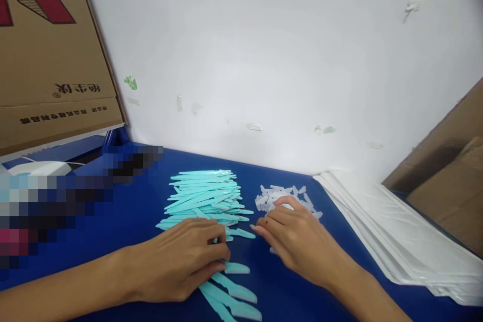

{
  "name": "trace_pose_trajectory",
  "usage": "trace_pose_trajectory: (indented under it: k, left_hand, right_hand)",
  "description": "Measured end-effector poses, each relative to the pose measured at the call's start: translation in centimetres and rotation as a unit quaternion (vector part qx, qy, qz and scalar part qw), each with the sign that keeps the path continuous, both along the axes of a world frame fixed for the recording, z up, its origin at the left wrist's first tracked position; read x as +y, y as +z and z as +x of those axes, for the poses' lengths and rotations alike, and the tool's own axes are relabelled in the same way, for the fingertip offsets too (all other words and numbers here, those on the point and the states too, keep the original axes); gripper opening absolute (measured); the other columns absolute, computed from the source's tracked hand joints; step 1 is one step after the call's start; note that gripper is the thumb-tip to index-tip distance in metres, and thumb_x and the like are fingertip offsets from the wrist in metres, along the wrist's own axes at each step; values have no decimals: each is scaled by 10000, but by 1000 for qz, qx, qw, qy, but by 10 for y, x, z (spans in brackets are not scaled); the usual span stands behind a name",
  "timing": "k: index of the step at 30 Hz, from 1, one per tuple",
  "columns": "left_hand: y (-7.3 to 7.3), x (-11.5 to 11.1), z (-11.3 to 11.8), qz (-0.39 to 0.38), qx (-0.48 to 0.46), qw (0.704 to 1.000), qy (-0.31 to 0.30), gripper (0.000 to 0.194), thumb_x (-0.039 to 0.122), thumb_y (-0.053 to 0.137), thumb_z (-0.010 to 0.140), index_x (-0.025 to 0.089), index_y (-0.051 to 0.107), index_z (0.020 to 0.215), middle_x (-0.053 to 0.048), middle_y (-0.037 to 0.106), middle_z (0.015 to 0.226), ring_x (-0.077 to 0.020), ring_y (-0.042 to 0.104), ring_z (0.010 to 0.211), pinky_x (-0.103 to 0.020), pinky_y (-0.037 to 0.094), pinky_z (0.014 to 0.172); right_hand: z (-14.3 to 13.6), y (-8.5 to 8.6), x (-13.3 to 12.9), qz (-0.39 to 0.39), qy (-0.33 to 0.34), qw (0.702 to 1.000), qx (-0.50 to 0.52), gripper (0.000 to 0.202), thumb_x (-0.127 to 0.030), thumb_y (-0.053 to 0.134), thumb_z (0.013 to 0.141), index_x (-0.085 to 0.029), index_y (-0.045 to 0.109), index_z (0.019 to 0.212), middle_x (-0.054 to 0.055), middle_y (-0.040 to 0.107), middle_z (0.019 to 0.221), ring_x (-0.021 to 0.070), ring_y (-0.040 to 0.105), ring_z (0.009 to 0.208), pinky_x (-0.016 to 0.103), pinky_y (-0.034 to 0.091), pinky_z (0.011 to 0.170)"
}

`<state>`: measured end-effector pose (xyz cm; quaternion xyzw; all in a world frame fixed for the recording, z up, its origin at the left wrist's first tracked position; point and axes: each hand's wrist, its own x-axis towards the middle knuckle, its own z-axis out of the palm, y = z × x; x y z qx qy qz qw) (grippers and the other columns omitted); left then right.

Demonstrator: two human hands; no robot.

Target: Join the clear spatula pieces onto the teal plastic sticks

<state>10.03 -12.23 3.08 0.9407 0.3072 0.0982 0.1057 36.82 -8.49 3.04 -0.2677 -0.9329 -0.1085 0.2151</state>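
The white wall [245, 60] stands behind the blue table [124, 211]; a stack of flat white plastic sheets [373, 226] lies along the table's right side, beyond the right forearm; the left hand [184, 256] is palm down at the near edge of the pile of teal eyebrow razors [206, 193], its thumb and index tips drawn close together; whether they pinch a razor is hidden; the right hand [302, 239] is nearer the heap of small translucent plastic caps [266, 198], which lies just past its knuckles, partly covered; its fingers are bent and close to one another, the thumb tip directed left, and I cannot tell whether they grip a cap; the piled razors lie mostly crosswise, long axes running left to right, many broad heads toward the right hand; one razor head [243, 233] at the pile's near edge lies just left of the right thumb tip, in the gap between the hands; several fanned razors [241, 292] emerge from under the left hand, slanting toward the person and rightward, heads outermost; a lone cap [273, 250] shows beneath the right hand.
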Motion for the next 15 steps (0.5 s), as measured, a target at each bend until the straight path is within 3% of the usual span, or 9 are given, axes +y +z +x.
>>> trace_pose_trajectory:
  k: [5,10,12,15]
  left_hand:
    - [4,6,-3,130,26,991,15,162,150,498,1009,210,612,1108,-54,613,998,-218,552,879,-333,450,742]
    - [9,14,-9,248,127,960,32,146,188,516,995,180,623,1094,-100,617,1012,-286,542,928,-394,454,716]
    - [9,15,-9,254,154,954,39,117,240,540,992,179,630,1036,-97,613,974,-292,538,916,-406,457,707]
    - [8,14,-9,254,182,949,37,44,174,606,931,177,629,968,-78,598,908,-272,529,866,-385,445,667]
  right_hand:
    - [18,12,6,-115,-50,992,-7,51,-255,710,945,-236,758,944,-1,740,876,194,702,797,320,490,714]
    - [40,16,10,-235,-59,970,2,189,-402,873,769,-310,785,908,-40,730,890,160,690,732,244,469,549]
    - [43,15,11,-266,-59,962,-6,210,-354,907,727,-309,786,893,-45,722,871,156,680,713,233,449,526]
    - [38,12,12,-316,-73,946,-14,155,-220,893,744,-308,784,811,-66,716,841,136,675,692,222,418,528]
